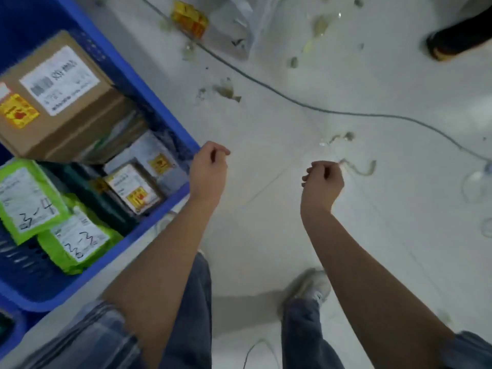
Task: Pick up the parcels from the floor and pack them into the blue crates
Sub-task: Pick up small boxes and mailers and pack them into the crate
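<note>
A blue crate [157, 102] stands on the floor at the left. Inside it lie a brown cardboard box [66, 107] with a white label, two green mailers [29, 198] [74, 243], a small labelled box [135, 191] and a pale wrapped parcel [155, 157]. My left hand [209, 171] hangs just beyond the crate's right corner, fingers loosely curled and holding nothing. My right hand [323, 182] hangs over bare floor further right, also loosely curled and empty. A clear-wrapped parcel with a yellow sticker [189, 19] lies on the floor at the top.
A thin cable [266, 85] runs across the stained pale floor. Another person's black shoe [458, 41] is at the top right. Clear plastic items [476, 185] lie at the right edge. My legs and a shoe [311, 286] are below.
</note>
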Motion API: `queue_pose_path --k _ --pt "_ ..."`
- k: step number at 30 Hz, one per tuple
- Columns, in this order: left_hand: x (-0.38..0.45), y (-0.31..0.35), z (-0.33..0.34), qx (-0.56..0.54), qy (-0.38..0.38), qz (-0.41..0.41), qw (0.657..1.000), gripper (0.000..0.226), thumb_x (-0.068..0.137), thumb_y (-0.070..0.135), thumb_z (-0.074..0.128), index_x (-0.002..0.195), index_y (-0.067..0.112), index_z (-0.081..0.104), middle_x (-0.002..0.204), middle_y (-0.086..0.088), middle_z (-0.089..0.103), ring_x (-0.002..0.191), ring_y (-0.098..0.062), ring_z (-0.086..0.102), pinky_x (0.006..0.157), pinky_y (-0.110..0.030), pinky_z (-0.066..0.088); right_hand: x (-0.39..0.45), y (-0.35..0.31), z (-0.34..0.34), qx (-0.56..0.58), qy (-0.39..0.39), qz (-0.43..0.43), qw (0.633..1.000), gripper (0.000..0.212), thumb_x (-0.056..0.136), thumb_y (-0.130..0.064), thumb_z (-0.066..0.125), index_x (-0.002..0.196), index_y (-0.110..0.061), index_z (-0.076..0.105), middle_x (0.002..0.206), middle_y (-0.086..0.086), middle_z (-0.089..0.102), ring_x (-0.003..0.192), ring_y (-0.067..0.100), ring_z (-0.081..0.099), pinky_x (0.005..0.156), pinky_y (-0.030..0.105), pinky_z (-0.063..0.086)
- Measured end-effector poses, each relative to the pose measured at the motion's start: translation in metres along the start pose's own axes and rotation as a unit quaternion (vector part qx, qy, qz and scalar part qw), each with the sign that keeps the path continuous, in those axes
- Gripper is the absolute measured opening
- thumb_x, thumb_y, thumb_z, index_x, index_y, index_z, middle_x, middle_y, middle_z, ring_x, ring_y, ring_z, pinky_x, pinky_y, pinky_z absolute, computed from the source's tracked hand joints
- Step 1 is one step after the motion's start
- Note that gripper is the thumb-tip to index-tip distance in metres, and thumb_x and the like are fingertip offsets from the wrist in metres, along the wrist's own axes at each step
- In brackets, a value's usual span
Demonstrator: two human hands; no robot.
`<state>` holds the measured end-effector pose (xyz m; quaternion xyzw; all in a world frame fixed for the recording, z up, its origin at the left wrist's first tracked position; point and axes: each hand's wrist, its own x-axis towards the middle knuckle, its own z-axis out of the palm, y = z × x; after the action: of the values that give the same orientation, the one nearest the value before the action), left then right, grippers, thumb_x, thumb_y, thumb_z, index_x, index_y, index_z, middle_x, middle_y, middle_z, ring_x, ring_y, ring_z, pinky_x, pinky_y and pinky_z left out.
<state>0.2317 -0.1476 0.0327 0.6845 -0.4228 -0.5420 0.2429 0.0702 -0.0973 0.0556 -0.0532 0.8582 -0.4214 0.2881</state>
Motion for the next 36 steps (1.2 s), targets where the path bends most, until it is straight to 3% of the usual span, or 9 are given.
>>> queue_pose_path --k 3,6,10,14,19,24,27,31,36 --pt "-0.042 -0.024 0.067 0.070 -0.032 0.000 0.997 0.020 0.087 0.005 0.042 0.079 0.014 0.057 0.062 0.008 0.050 0.062 -0.017 0.047 0.062 -0.033 0.040 0.016 0.057 -0.063 -0.079 -0.082 0.007 0.993 0.031 0.083 0.003 0.040 0.067 -0.021 0.052 0.067 0.000 0.055 0.064 0.016 0.053 0.060 0.028 0.047" --pt "-0.091 -0.052 0.135 0.136 -0.109 -0.081 0.981 0.023 0.089 0.003 0.041 0.075 0.013 0.057 0.065 -0.001 0.053 0.059 -0.019 0.049 0.059 -0.028 0.044 0.033 0.110 -0.141 -0.094 -0.075 0.079 0.990 0.030 0.084 0.001 0.042 0.068 -0.021 0.054 0.068 -0.001 0.057 0.068 0.019 0.055 0.067 0.034 0.049" --pt "-0.157 -0.079 0.219 0.260 -0.236 -0.250 0.903 0.017 0.092 0.007 0.043 0.079 0.008 0.053 0.065 -0.009 0.053 0.052 -0.019 0.047 0.048 -0.022 0.038 0.062 0.181 -0.264 -0.083 -0.034 0.229 0.969 0.021 0.091 -0.004 0.043 0.080 -0.016 0.056 0.076 0.003 0.060 0.072 0.020 0.058 0.076 0.040 0.053" --pt "-0.218 -0.099 0.287 0.390 -0.341 -0.251 0.818 0.013 0.094 0.012 0.041 0.092 0.005 0.052 0.073 -0.009 0.056 0.060 -0.019 0.051 0.056 -0.025 0.041 0.094 0.236 -0.378 -0.047 -0.002 0.354 0.934 0.011 0.093 -0.009 0.045 0.088 -0.006 0.054 0.079 0.012 0.057 0.062 0.018 0.052 0.060 0.029 0.046" --pt "-0.268 -0.109 0.365 0.444 -0.361 -0.213 0.792 0.007 0.093 0.015 0.043 0.098 0.011 0.047 0.092 -0.019 0.063 0.069 -0.027 0.057 0.070 -0.033 0.048 0.121 0.288 -0.472 -0.008 0.019 0.436 0.900 0.008 0.093 -0.008 0.046 0.096 -0.002 0.051 0.076 0.011 0.054 0.062 0.019 0.052 0.060 0.028 0.046" --pt "-0.286 -0.112 0.426 0.541 -0.437 -0.107 0.711 0.034 0.092 0.022 0.045 0.126 0.017 0.044 0.117 -0.018 0.062 0.105 -0.035 0.061 0.097 -0.042 0.048 0.123 0.332 -0.496 0.053 0.017 0.487 0.872 0.011 0.092 -0.008 0.046 0.101 -0.004 0.048 0.088 0.013 0.054 0.074 0.022 0.055 0.073 0.036 0.051" --pt "-0.288 -0.121 0.461 0.593 -0.478 -0.040 0.647 0.046 0.095 0.024 0.044 0.138 0.013 0.034 0.124 -0.015 0.058 0.111 -0.031 0.057 0.098 -0.036 0.042 0.116 0.359 -0.486 0.097 -0.001 0.532 0.841 0.021 0.091 -0.013 0.052 0.109 -0.004 0.048 0.105 0.016 0.053 0.091 0.026 0.056 0.080 0.043 0.054" --pt "-0.271 -0.168 0.503 0.617 -0.496 -0.025 0.610 0.057 0.095 0.028 0.042 0.146 0.011 0.024 0.143 -0.015 0.041 0.128 -0.031 0.045 0.106 -0.038 0.034 0.124 0.406 -0.462 0.172 0.027 0.554 0.814 0.040 0.096 -0.026 0.046 0.130 -0.006 0.041 0.125 0.017 0.050 0.103 0.028 0.055 0.081 0.043 0.054" --pt "-0.253 -0.233 0.556 0.615 -0.517 0.033 0.594 0.058 0.095 0.034 0.043 0.147 0.015 0.025 0.151 -0.012 0.029 0.137 -0.031 0.035 0.113 -0.043 0.029 0.163 0.467 -0.444 0.283 0.093 0.565 0.769 0.045 0.099 -0.036 0.031 0.138 -0.014 0.035 0.127 0.014 0.047 0.114 0.030 0.052 0.091 0.049 0.051"
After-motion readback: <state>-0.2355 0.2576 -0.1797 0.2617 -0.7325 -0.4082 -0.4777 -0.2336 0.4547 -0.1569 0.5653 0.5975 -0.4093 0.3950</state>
